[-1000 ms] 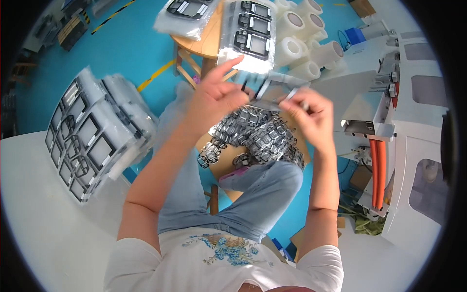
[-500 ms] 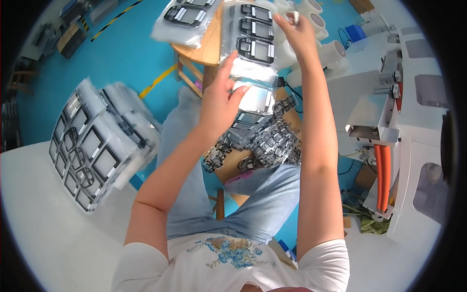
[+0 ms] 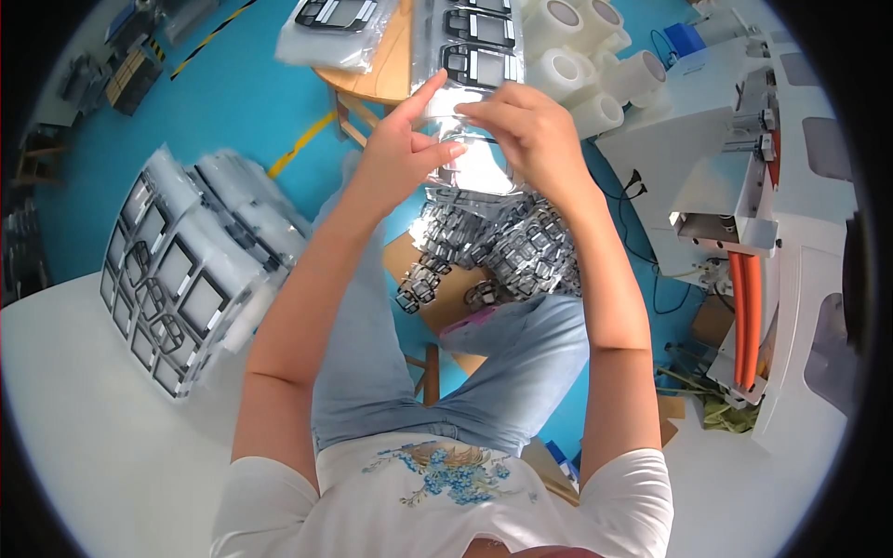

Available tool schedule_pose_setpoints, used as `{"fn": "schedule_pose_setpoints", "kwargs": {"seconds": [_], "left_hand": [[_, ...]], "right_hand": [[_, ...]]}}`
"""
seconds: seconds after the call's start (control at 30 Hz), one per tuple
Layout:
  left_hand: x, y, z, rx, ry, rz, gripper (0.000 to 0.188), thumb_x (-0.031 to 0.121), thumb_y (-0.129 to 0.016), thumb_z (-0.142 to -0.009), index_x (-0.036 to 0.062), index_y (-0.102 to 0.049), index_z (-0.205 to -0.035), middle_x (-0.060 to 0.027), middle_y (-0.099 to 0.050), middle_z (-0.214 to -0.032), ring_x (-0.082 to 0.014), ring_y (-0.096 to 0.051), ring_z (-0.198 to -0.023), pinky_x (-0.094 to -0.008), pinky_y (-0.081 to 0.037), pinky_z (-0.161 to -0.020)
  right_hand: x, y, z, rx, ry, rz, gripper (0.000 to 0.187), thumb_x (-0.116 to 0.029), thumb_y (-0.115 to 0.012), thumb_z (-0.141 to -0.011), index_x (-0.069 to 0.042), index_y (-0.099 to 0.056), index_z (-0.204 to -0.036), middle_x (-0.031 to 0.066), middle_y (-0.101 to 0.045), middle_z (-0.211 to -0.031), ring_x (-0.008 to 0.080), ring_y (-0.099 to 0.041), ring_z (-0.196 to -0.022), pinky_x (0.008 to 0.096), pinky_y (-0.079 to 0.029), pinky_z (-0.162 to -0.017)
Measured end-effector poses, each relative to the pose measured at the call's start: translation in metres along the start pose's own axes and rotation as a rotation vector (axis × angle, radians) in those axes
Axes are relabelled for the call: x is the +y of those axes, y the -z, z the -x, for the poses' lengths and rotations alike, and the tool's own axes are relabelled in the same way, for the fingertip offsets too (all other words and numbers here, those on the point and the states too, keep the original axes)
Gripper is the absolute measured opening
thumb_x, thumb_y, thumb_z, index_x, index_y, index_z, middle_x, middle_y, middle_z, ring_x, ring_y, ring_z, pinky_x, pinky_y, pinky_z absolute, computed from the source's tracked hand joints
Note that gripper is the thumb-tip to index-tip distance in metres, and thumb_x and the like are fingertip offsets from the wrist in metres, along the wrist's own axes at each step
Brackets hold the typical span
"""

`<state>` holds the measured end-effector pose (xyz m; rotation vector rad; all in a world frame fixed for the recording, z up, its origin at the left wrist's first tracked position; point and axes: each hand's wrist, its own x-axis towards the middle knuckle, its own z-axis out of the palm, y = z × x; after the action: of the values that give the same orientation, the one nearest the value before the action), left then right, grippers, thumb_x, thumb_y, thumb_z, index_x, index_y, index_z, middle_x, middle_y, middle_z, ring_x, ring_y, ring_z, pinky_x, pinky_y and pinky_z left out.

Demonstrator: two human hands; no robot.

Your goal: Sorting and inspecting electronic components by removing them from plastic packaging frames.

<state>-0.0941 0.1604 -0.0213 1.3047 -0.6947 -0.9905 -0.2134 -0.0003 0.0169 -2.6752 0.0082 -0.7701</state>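
Observation:
A clear plastic film strip carrying black frame-shaped parts (image 3: 482, 65) lies over a wooden stool (image 3: 379, 86), its near end bright with glare. My left hand (image 3: 395, 158) is open at the strip's left edge, index finger and thumb spread against the film. From the right, my right hand (image 3: 538, 139) reaches over the strip, fingers closed in a pinch near my left fingertips. Anything between those fingers is too small to make out. Just below the strip, a heap of small black and silver frame parts (image 3: 535, 256) lies above my lap.
Another film stack with black frames (image 3: 335, 37) sits on the stool's left. White rolls (image 3: 567, 70) stand to the far right. Stacked film sheets (image 3: 177, 279) rest on the white table at left. A white machine with orange tubes (image 3: 744, 321) is at right; black cables (image 3: 625, 191) hang beside it.
My right hand has come down and left from the strip's far right side to its near part, beside my left hand. My left hand has shifted slightly up and left.

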Motion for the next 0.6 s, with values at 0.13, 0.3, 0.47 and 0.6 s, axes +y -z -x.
{"fn": "schedule_pose_setpoints", "kwargs": {"seconds": [0.13,0.3,0.47,0.6], "left_hand": [[0.005,0.004,0.003,0.025,0.035,0.051,0.083,0.004,-0.069,-0.086,0.0114,-0.025,-0.156,0.006,-0.057,-0.061,-0.0006,-0.045,-0.058,-0.0189,-0.035,-0.056],[0.011,0.001,0.011,0.036,-0.084,-0.158,0.079,0.002,-0.066,-0.086,0.0098,-0.028,-0.155,0.0011,-0.066,-0.066,-0.0014,-0.054,-0.063,-0.019,-0.042,-0.062],[0.017,-0.014,0.032,-0.025,-0.147,0.125,0.07,0.009,-0.065,-0.092,0.0077,-0.031,-0.153,-0.0039,-0.073,-0.081,-0.0048,-0.063,-0.077,-0.019,-0.046,-0.074],[-0.029,-0.027,0.043,-0.312,-0.115,0.303,0.046,0.011,-0.072,-0.089,0.001,-0.055,-0.131,-0.0096,-0.07,-0.105,-0.008,-0.061,-0.084,-0.024,-0.05,-0.079]], "right_hand": [[-0.027,0.004,-0.014,-0.133,0.068,0.375,0.001,-0.008,-0.061,-0.071,-0.007,-0.062,-0.072,0.0059,-0.059,-0.076,0.0254,-0.063,-0.078,0.0372,-0.05,-0.069],[-0.025,0.067,0.04,-0.133,-0.302,0.513,0.02,-0.005,-0.06,-0.084,-0.002,-0.061,-0.103,0.0101,-0.065,-0.086,0.0242,-0.063,-0.075,0.0373,-0.048,-0.068],[-0.051,0.066,0.059,-0.157,-0.642,-0.535,0.02,-0.009,-0.08,-0.081,-0.002,-0.066,-0.094,-0.0025,-0.06,-0.077,0.0046,-0.048,-0.068,0.0227,-0.037,-0.058],[-0.062,0.091,0.008,0.115,-0.622,-0.687,0.012,-0.012,-0.078,-0.084,-0.004,-0.069,-0.082,-0.0035,-0.062,-0.07,0.0031,-0.049,-0.059,0.02,-0.036,-0.053]]}}
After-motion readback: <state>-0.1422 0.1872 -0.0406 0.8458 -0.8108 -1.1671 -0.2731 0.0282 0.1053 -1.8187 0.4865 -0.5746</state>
